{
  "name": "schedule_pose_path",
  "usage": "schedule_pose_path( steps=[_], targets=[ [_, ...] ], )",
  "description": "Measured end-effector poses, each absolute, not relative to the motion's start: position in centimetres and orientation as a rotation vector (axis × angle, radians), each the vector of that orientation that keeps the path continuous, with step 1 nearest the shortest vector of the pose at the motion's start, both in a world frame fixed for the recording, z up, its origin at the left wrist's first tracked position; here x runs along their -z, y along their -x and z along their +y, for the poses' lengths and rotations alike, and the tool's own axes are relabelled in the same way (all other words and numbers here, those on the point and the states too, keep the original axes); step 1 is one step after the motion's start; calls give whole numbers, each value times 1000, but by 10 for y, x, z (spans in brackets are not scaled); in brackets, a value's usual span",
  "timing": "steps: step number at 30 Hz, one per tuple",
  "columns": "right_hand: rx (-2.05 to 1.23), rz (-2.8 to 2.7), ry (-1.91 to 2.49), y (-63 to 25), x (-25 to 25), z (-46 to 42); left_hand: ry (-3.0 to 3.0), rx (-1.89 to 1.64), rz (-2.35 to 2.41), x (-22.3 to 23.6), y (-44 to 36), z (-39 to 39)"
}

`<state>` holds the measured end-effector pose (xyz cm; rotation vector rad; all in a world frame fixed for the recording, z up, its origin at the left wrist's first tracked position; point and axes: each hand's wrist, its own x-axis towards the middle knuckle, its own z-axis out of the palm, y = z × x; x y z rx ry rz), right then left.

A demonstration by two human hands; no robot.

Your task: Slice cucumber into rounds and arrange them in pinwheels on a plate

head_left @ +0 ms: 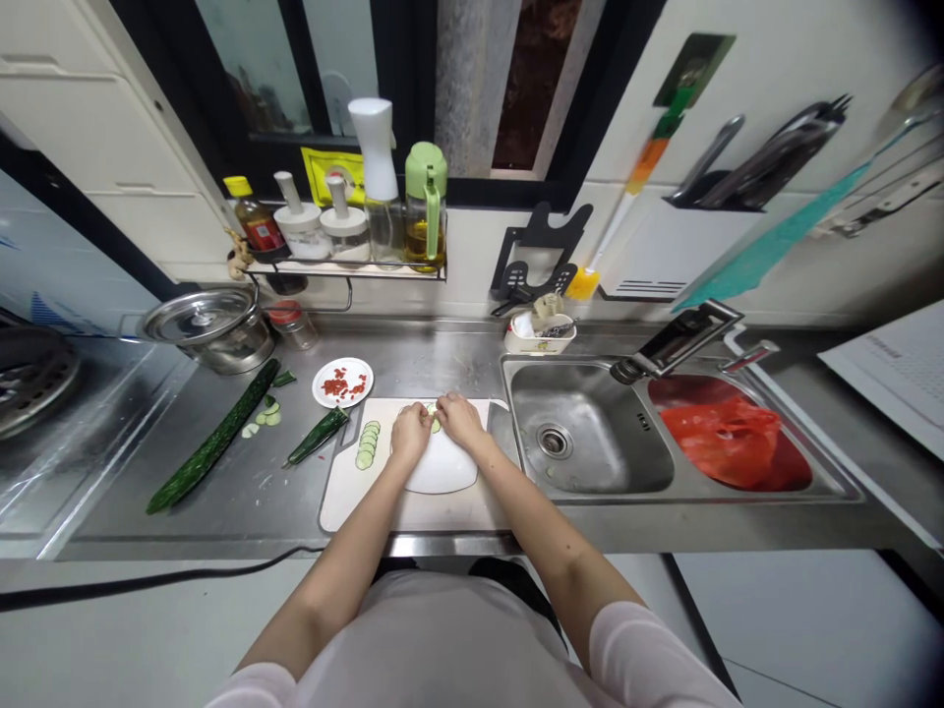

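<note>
From my view, the landmark is the cutting board [354, 506], lying close to the counter [420, 359]'s front edge. A white plate [441, 470] sits on it, with a margin of board showing before its near rim. Past that plate's far rim, my left hand [411, 431] and right hand [458, 421] come together at pale green slices [436, 425]. The fingers on both are bent inward, tips drawn close around the slices; I can't tell how wide either set is open or how firmly it holds anything. On the board's left side lies an overlapping row of cucumber slices [367, 445], apart from the plate. Left of the board, a cut cucumber [319, 438] points toward its far left corner, and the long cucumber [213, 438] lies well beyond, with steel counter between them. The dish of red pieces [343, 382] is just beside the far left corner. The sink [590, 433] begins close to the board's right edge, so lateral room is tight there; a wider strip of counter runs behind the board toward the wall.
</note>
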<state>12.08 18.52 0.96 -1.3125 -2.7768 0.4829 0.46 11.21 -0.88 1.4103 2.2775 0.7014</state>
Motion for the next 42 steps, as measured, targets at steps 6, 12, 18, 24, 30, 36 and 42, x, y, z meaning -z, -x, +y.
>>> schedule_pose_path(
  steps=[6,12,18,24,30,36,42],
  targets=[
    [-457,-2669,1508,-125,-9,176,-1397,-663,2285,7,-3,117],
    [-441,-2651,1607,-126,-8,173,-1396,-603,2313,8,-3,118],
    [-461,-2645,1608,-127,-8,176,-1366,-567,2317,8,-1,121],
    [-481,-2634,1611,-127,-8,178,-1346,-551,2314,11,1,125],
    [-472,-2613,1632,-130,-9,169,-1344,-559,2320,14,2,125],
    [-430,-2620,1640,-131,-7,152,-1347,-555,2314,15,3,125],
    [-436,-2621,1649,-130,-9,145,-1369,-547,2311,11,2,123]
  ],
)
